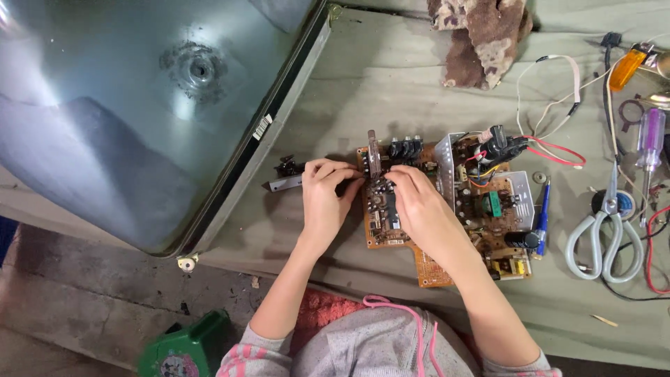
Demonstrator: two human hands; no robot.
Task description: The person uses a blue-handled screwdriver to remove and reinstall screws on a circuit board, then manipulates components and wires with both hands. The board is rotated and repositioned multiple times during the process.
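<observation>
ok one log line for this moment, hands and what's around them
left hand: on circuit board left edge | right hand: fingers on board parts | nearby: scissors, picture tube, cloth-covered table

I see scissors (pixel 604 239) by a purple screwdriver (pixel 651 143) on the right, a picture tube (pixel 139 105) left, brown cloth (pixel 481 38) up top.
</observation>
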